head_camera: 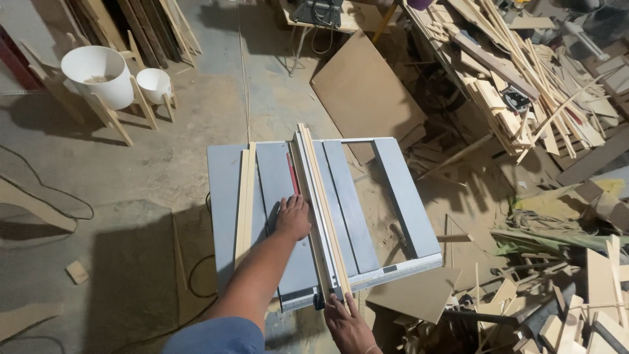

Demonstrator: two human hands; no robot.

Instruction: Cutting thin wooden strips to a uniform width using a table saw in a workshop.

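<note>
A grey table saw point(400, 190) stands in front of me. Its red blade insert point(291, 174) lies near the middle. My left hand point(292, 217) rests flat on the saw top beside the rip fence point(313, 196), fingers spread, holding nothing. A long thin wood strip point(322, 196) lies along the fence. My right hand point(348, 321) grips the near end of that strip at the table's front edge. Two more pale wood strips point(245, 196) lie lengthwise on the left part of the table.
A heap of wood offcuts point(524, 85) fills the right side, with board scraps point(576, 295) on the floor. A brown panel point(363, 92) lies beyond the saw. Two white buckets point(98, 72) on wooden stands sit at far left. A cable point(65, 203) runs across the concrete floor.
</note>
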